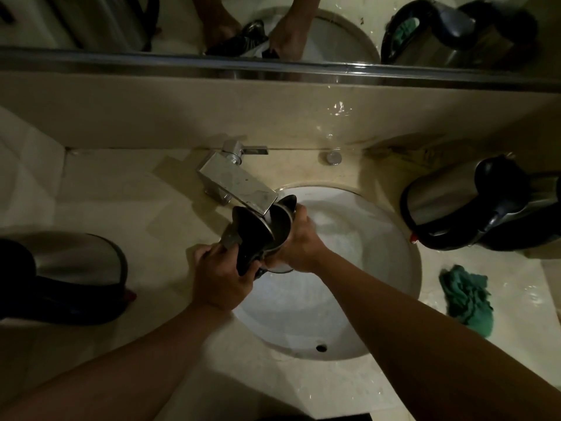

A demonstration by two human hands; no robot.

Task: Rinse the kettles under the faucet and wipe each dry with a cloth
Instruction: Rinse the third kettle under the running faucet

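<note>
Beige stone counter (121, 208) fills most of the head view, with one white round sink (379, 299) set into it at the centre right and a mirror (273, 25) running across the top of the frame. We count three kettles. One steel kettle (274, 229) is in our hands at the centre of the frame, over the left edge of the sink, tilted with its open mouth up under the spout of the single chrome faucet (236, 180); its lid stands open. Our left hand (221, 278) grips the dark handle at the kettle's lower left, fingers curled round it. Our right hand (299, 244) wraps around the steel body from the right side. We cannot tell whether water is running.

A second kettle (69, 268) lies on its side at the left edge of the frame, on the counter. A third kettle (473, 202) lies on its side at the right edge, beside the sink. One green cloth (467, 299) sits crumpled on the counter at the lower right, below the third kettle and just beside the sink rim. One small round chrome button (333, 157) sits on the counter behind the sink.
</note>
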